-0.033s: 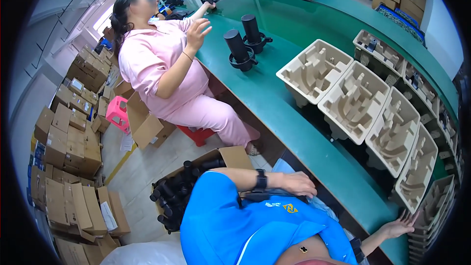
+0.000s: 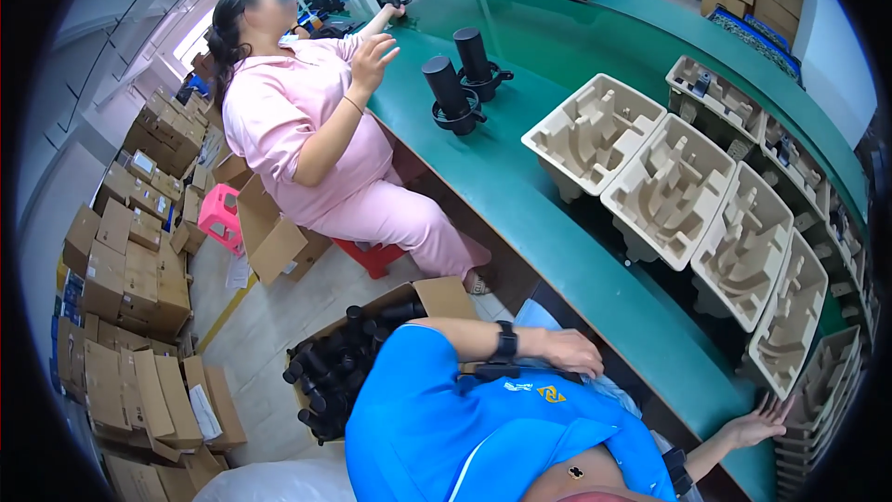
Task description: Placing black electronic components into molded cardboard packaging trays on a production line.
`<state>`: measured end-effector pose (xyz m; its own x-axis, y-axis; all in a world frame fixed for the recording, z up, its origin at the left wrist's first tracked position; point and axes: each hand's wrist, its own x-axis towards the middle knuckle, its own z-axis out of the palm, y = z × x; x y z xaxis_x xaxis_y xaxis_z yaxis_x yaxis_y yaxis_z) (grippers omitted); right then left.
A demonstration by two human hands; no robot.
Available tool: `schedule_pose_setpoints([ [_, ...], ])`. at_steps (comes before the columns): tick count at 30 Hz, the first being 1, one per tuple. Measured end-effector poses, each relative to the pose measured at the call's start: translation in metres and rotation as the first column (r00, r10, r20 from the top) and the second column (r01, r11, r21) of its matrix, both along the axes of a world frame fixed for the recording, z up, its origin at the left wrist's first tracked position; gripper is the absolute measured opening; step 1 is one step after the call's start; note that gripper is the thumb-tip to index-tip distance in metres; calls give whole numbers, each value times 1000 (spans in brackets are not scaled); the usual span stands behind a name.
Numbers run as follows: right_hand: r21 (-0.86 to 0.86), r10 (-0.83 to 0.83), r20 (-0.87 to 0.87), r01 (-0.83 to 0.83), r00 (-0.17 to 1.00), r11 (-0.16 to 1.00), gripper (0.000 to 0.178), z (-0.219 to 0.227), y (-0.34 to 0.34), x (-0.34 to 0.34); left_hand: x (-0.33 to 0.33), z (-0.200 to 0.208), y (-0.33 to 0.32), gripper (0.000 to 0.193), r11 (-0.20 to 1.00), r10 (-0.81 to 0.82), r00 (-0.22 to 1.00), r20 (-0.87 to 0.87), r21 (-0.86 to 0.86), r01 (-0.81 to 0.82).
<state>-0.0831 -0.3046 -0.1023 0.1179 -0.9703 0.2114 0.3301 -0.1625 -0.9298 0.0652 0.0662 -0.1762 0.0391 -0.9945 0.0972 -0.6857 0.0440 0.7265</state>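
Note:
My left hand (image 2: 573, 353) lies near the table's front edge, over light blue cloth at my lap. Its fingers are loosely curled together, and nothing shows in them. At the lower right, my right hand (image 2: 756, 424) is palm partly up with its fingers stretched out. Those fingertips are at the lower end of the nearest moulded pulp tray (image 2: 786, 316), beside a stack of similar trays (image 2: 825, 390); whether they touch I cannot tell. Further along the table are more beige pulp trays (image 2: 671, 191) in a row, with shaped hollows and no parts seen in them.
Two black cylindrical parts with ringed bases (image 2: 452, 98) stand on the green table (image 2: 548, 214). A co-worker in pink (image 2: 316, 130) sits at the left, one hand raised. On the floor, a carton of black parts (image 2: 339, 363) is beside me. Stacked cartons (image 2: 121, 288) line the left.

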Motion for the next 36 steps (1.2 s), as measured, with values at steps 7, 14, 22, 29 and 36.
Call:
schedule_pose_setpoints([
  [7, 78, 24, 89, -31, 996, 996, 75, -14, -14, -5, -23, -70, -79, 32, 898, -435, 893, -117, -119, 423],
  [14, 80, 11, 38, -14, 999, 997, 73, -5, -8, -4, -52, -53, -120, 34, 751, -604, 792, 85, -272, 602],
  [22, 109, 56, 48, -61, 997, 992, 67, -7, -9, 2, -31, -109, -121, 44, 904, -427, 740, -520, -229, 361],
  [29, 110, 3, -14, -1, 1000, 994, 66, -12, -18, -1, 62, 17, 76, 52, 897, 199, 885, -422, 441, 8],
  [36, 121, -115, -91, 126, 989, 985, 63, 2, -7, 3, 167, 187, 187, 38, 219, 961, 261, -92, -320, -922],
])
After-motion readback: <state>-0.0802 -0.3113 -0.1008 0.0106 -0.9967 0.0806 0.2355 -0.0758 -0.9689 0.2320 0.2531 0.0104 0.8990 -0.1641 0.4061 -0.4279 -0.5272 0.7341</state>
